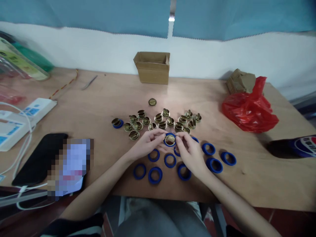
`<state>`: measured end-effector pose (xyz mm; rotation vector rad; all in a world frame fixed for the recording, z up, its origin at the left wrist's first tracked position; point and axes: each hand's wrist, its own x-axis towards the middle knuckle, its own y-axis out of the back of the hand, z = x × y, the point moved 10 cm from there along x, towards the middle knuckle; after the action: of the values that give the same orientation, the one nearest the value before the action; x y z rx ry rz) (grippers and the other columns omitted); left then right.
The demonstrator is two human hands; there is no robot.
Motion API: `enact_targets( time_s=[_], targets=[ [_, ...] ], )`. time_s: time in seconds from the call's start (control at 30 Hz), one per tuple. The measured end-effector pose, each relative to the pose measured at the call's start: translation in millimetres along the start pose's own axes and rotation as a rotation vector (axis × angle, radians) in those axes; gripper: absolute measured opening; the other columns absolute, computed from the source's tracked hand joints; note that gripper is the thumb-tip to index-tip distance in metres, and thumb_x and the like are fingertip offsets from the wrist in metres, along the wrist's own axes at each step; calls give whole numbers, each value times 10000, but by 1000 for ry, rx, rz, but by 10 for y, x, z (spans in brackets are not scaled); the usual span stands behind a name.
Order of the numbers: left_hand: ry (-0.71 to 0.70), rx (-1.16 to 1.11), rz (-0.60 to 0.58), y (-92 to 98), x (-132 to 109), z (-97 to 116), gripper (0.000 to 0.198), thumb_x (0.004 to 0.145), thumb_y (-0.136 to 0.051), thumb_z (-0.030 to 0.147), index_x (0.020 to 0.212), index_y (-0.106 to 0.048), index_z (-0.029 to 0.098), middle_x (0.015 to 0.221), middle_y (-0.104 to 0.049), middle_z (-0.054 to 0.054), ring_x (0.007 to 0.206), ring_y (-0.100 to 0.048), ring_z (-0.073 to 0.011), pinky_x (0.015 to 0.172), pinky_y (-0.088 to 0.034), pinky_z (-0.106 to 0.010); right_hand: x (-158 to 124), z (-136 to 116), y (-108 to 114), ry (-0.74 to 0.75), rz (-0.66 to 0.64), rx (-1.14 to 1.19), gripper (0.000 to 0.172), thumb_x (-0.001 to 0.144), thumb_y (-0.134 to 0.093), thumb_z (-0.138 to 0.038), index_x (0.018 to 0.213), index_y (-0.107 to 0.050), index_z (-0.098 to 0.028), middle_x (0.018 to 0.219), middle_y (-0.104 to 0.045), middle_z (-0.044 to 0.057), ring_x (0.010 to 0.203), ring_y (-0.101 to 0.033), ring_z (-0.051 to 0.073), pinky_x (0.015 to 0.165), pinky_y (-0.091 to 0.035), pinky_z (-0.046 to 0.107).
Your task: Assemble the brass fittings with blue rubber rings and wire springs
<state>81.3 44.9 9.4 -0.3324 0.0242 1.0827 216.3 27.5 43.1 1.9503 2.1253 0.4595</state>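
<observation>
Between my two hands is a round gold-coloured metal piece [170, 139] with a blue ring [166, 142] around it. My left hand [151, 141] pinches its left edge, and my right hand [189, 147] grips the right edge. Just beyond my fingers lie several loose gold metal pieces [138, 125], each with a raised part on top. Nearer to me several blue rings [155, 175] are spread out, some partly covered by my right hand. To the far left of the group, one gold piece [116, 122] sits on a blue ring [119, 124].
An open cardboard box [154, 73] stands against the wall. On the right are a red plastic bag [250, 110], a crumpled brown box [240, 81] and a dark bottle [291, 147] on its side. Two phones, a black one [40, 158] nearest, and a white power strip [22, 121] with cables occupy the left.
</observation>
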Motion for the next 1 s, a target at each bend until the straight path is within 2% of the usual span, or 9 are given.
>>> enact_targets(
  time_s=[0.1, 0.2, 0.3, 0.4, 0.63, 0.83, 1.0],
  targets=[
    [52, -50, -18, -19, -5, -53, 394, 921, -694, 443, 1187, -672, 153, 1062, -773, -113, 821, -784, -218, 720, -663, -318, 20, 145, -63, -89, -47, 169, 259, 988, -524, -432, 1082, -623, -212, 660, -566, -36, 558, -586, 139, 519, -500, 256],
    [91, -112, -61, -55, -16, -91, 399, 907, -724, 360, 1241, -661, 152, 1092, -774, -128, 889, -786, -224, 807, -656, -338, 48, 182, -68, -130, -62, 254, 285, 950, -564, -449, 1085, -625, -206, 676, -562, -41, 542, -590, 123, 509, -528, 248],
    [76, -147, -84, -71, -14, -74, 454, 853, -772, 233, 1282, -643, 159, 1077, -784, -120, 953, -777, -222, 910, -630, -374, 76, 173, -55, -155, -75, 285, 278, 924, -579, -437, 1080, -610, -209, 667, -579, -42, 536, -597, 120, 507, -538, 247],
    [46, -136, -95, -83, -4, -41, 501, 820, -783, 175, 1298, -637, 165, 1092, -785, -117, 978, -770, -225, 949, -613, -399, 93, 161, -57, -163, -90, 307, 261, 897, -592, -404, 1074, -604, -213, 659, -581, -50, 526, -588, 116, 500, -532, 245],
    [56, -135, -47, -57, 1, -54, 523, 780, -803, 130, 1279, -650, 164, 1040, -800, -93, 961, -774, -211, 940, -616, -371, 76, 184, -104, -176, -118, 292, 259, 886, -583, -393, 1049, -610, -193, 630, -539, -61, 495, -522, 107, 475, -464, 234],
    [64, -161, -1, -14, -4, -77, 512, 774, -808, 134, 1269, -679, 154, 970, -812, -83, 941, -782, -229, 925, -628, -379, 55, 184, -95, -111, -109, 206, 230, 948, -555, -425, 923, -611, -203, 712, -574, -22, 577, -514, 116, 521, -431, 236],
    [44, -97, -30, 20, 10, -59, 455, 760, -837, 171, 1197, -710, 145, 1007, -809, -94, 929, -783, -228, 938, -621, -382, 18, 43, -99, -9, -128, 56, 184, 1011, -474, -368, 996, -580, -219, 726, -582, -20, 604, -548, 133, 553, -435, 247]
  ],
)
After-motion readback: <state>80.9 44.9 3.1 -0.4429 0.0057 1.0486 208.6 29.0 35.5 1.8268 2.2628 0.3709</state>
